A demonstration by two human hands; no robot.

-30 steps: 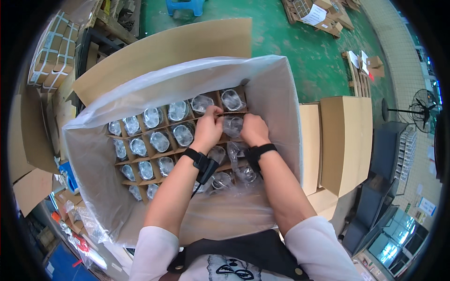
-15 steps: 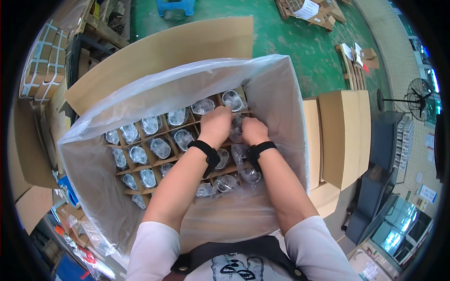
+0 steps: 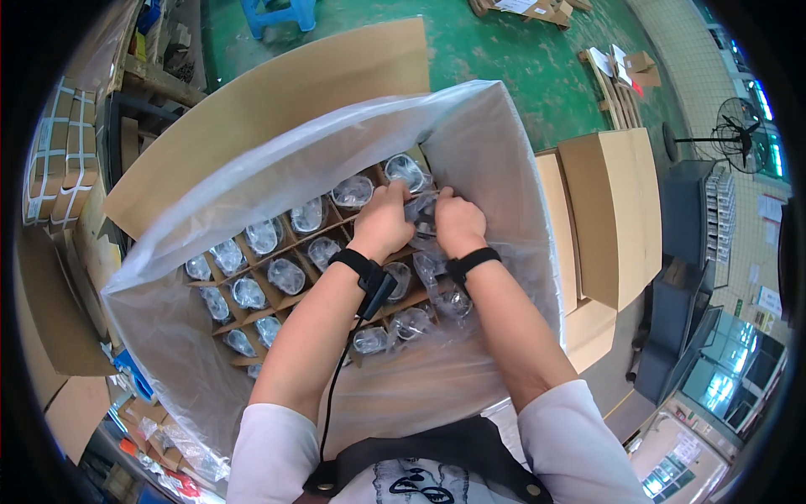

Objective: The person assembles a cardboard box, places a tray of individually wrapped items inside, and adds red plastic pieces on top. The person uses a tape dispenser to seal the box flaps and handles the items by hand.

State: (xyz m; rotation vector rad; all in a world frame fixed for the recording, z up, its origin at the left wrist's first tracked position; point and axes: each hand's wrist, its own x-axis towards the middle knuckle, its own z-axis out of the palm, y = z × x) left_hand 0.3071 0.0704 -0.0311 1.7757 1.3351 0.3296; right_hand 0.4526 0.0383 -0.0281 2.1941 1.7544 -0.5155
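A large cardboard box with a clear plastic liner (image 3: 336, 403) stands before me. Inside, cardboard dividers (image 3: 312, 245) part rows of round metal-looking pieces wrapped in clear plastic, such as one wrapped piece (image 3: 287, 275) near the middle. At the far right of the grid, my left hand (image 3: 384, 223) and my right hand (image 3: 460, 223) are side by side. Both have curled fingers closed on a clear plastic bag (image 3: 423, 220) between them. What sits in that bag is mostly hidden. Just beyond my left hand is another wrapped piece (image 3: 404, 171). Loose plastic trails below my right hand.
Upright cardboard flap (image 3: 277, 109) rises behind the box. Folded cartons (image 3: 600, 218) stand close on the right. Strapped cartons (image 3: 63, 151) are stacked at the left. A blue stool (image 3: 281, 15), a wooden pallet (image 3: 617, 97) and a black fan (image 3: 740, 134) lie farther off.
The view has shifted slightly. My hands stay at the same cell, with the left fingers lifted a little apart from the right ones. A black cable now shows by my left forearm.
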